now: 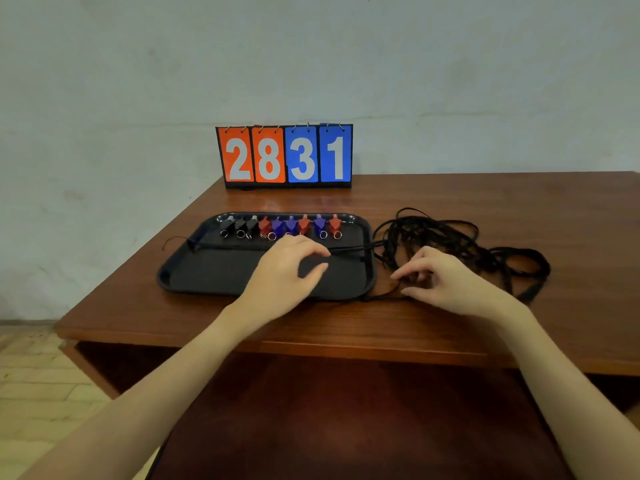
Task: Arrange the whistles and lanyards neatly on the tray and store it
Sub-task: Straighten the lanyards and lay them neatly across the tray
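Observation:
A black tray lies on the wooden table. Along its far edge stands a row of several whistles, black, red and blue, each with a metal ring. One black lanyard lies stretched across the tray from left to right. My left hand hovers over the tray's middle, its fingertips on this lanyard near the right side. A tangled pile of black lanyards lies on the table right of the tray. My right hand is at the pile's near edge, fingers curled and pinching a strand.
A flip scoreboard reading 2831 stands at the table's far edge against the wall. The table's front edge runs just below my wrists. Tiled floor shows at lower left.

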